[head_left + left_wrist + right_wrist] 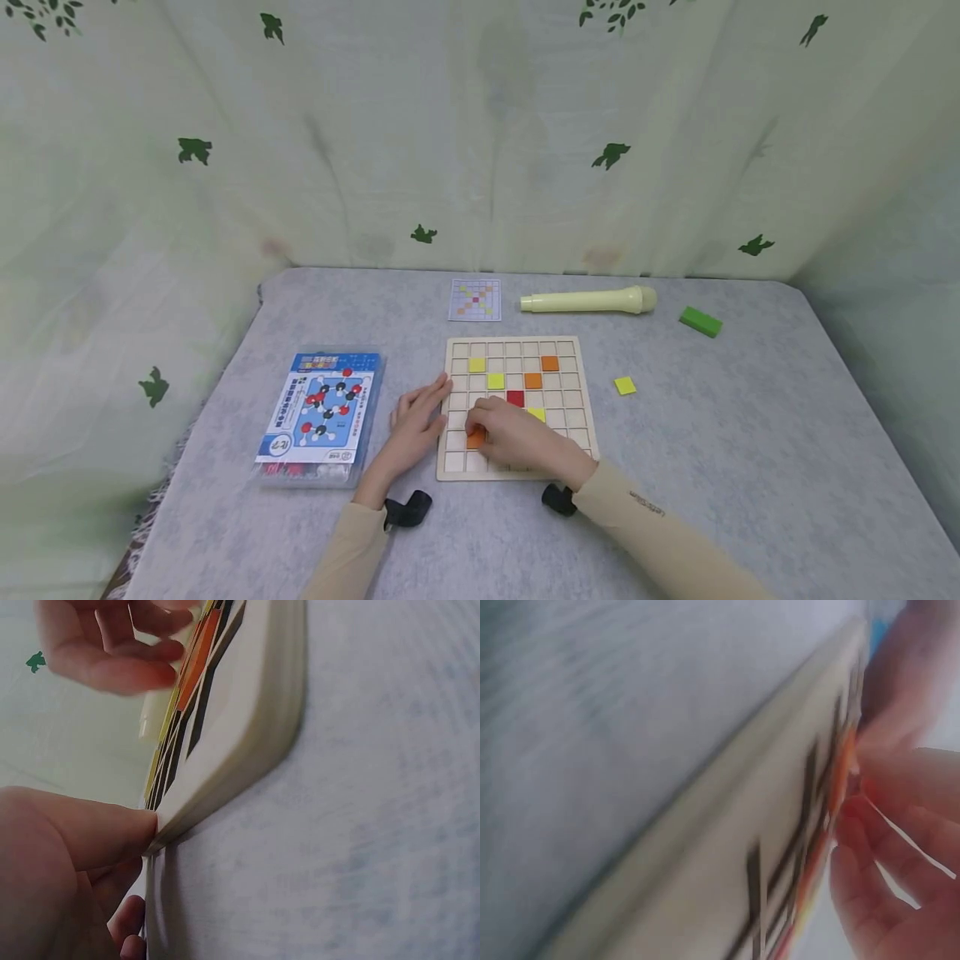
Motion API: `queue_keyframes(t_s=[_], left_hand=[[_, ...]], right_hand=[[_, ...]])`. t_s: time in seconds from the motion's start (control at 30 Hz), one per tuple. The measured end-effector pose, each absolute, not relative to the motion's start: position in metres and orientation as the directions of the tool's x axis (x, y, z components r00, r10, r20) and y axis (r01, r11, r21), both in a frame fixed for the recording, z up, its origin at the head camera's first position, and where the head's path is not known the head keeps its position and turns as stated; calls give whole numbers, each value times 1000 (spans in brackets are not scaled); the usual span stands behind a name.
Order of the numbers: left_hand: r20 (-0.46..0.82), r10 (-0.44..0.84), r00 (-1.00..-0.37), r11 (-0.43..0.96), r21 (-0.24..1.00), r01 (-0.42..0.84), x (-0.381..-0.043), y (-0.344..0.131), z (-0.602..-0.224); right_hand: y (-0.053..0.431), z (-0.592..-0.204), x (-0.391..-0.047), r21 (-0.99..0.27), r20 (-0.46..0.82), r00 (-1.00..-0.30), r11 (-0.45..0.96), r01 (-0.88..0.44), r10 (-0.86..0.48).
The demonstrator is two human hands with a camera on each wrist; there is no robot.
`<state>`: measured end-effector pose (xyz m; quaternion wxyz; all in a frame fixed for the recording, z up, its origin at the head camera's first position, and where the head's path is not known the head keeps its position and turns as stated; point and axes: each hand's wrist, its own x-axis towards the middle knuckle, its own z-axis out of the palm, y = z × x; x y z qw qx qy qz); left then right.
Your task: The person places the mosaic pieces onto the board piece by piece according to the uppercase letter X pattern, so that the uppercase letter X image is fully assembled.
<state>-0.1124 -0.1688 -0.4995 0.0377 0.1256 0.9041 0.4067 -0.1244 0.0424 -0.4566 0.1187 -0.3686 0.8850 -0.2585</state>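
Note:
A square wooden grid board (587, 417) lies on the table with yellow, orange and red tiles in some cells. My left hand (415, 425) rests along the board's left edge, fingers extended; the left wrist view shows its thumb (112, 829) touching the edge. Bent loosely over the lower part of the board is my right hand (517, 433), its fingertips right at an orange tile (476, 439) near the lower left. No tile shows between those fingers in the left wrist view. Some cells are hidden under this hand. A red tile (515, 398) sits mid-board.
One loose yellow tile (625, 386) lies right of the board. Behind the board are a small pattern card (475, 300) and a pale yellow toy microphone (588, 301). A green block (701, 322) lies farther right. At left stands a boxed molecule model set (318, 417).

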Motion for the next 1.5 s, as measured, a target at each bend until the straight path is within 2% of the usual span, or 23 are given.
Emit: queue_keyframes(t_s=[0.13, 0.3, 0.5, 0.67, 1.03, 1.3, 1.5], left_hand=[[15, 254, -967, 630, 756, 177, -112, -167, -499], [7, 245, -969, 638, 752, 167, -112, -167, -498], [18, 241, -970, 648, 741, 174, -110, -168, -498], [13, 239, -971, 648, 743, 170, -110, -169, -498], [12, 242, -970, 643, 747, 169, -111, -169, -496], [13, 239, -971, 646, 745, 169, -111, -169, -497], [12, 237, -971, 644, 747, 166, -111, -169, -496]], right_hand=[[70, -451, -129, -603, -21, -760, 614, -508, -649], [130, -456, -137, -663, 1, -850, 636, -396, -527], [204, -467, -149, -636, 28, -916, 700, -325, -400], [234, -476, -156, -591, 43, -930, 741, -319, -366], [220, -470, -154, -585, 29, -923, 742, -328, -385], [175, -462, -128, -612, 34, -813, 631, -477, -582], [154, -461, -115, -557, 4, -774, 641, -528, -634]])
